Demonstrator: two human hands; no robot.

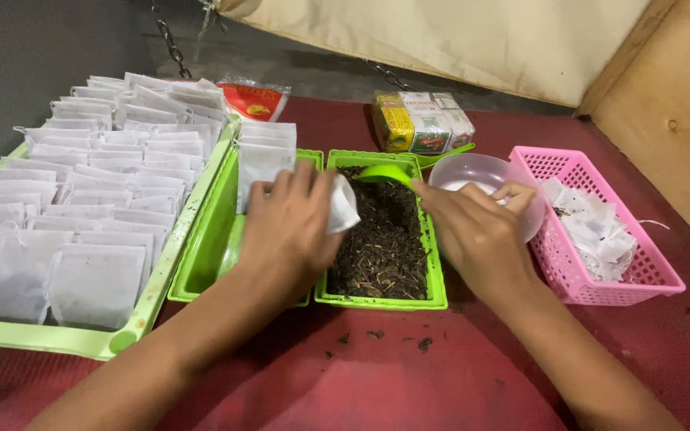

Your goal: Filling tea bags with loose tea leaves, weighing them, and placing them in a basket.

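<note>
My left hand (285,231) grips a small white paper filter bag (343,205) over the green plastic tray of dark loose tea leaves (382,243). My right hand (477,231) is closed around the handle of a green plastic scoop (385,173), which sits just beside the bag's mouth. On the red bench (409,375) to my left lies a long green tray of filled white bags (73,207); a pink plastic basket (592,231) is at my right.
</note>
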